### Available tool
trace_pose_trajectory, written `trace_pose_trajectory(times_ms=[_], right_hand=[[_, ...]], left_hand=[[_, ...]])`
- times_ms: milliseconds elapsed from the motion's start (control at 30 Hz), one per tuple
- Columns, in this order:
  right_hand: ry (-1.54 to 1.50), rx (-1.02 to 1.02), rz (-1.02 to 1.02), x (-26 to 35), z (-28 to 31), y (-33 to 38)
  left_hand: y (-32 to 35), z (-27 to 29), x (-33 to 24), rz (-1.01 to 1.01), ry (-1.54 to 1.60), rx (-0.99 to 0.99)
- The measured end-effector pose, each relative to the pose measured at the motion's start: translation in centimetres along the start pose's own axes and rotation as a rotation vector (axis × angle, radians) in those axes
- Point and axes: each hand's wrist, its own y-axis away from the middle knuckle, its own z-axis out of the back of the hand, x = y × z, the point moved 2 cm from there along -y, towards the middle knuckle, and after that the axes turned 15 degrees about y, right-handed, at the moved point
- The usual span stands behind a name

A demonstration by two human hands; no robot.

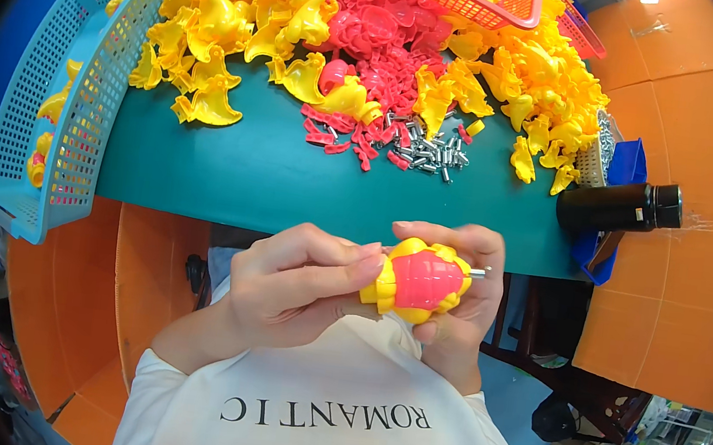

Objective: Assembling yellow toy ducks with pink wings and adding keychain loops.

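Note:
In front of my chest, both hands hold a rounded plastic toy piece [427, 282], yellow around a pink-red middle. My left hand [287, 274] pinches its yellow ringed end between thumb and fingers. Around the opposite end curls my right hand [470, 323], with fingers behind and thumb below. A short silver metal pin [477, 273] sticks out of that right end. Beyond the hands, loose silver metal pins [433, 154] lie beside small red plastic pieces [366, 140] on the green table [307, 191].
Yellow plastic shells [221, 22] and pink-red parts [379, 27] are heaped at the back, under a red basket [513, 7]. A blue basket [50, 214] stands left. At right are a black bottle [609, 206], a blue bin [627, 161] and orange cardboard [694, 112].

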Motion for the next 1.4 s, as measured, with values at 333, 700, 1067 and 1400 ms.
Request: trace_pose_trajectory(times_ms=[333, 700, 1067, 1400], right_hand=[[0.239, 0.034, 0.117, -1.1, 2.3, -1.5], [-0.013, 0.051, -0.135, -3.5, 2.3, -3.5], [-0.259, -0.028, -0.185, -5.2, 2.0, -3.9], [0.62, 0.016, -0.049, -4.1, 1.7, -4.6]], left_hand=[[1.3, 1.0, 1.7, 0.018, -0.006, 0.084], [1.9, 2.3, 4.2, -0.067, -0.234, 0.035], [1.3, 2.3, 4.1, -0.17, -0.353, 0.029], [-0.4, 3.2, 5.8, 0.296, -0.354, 0.226]])
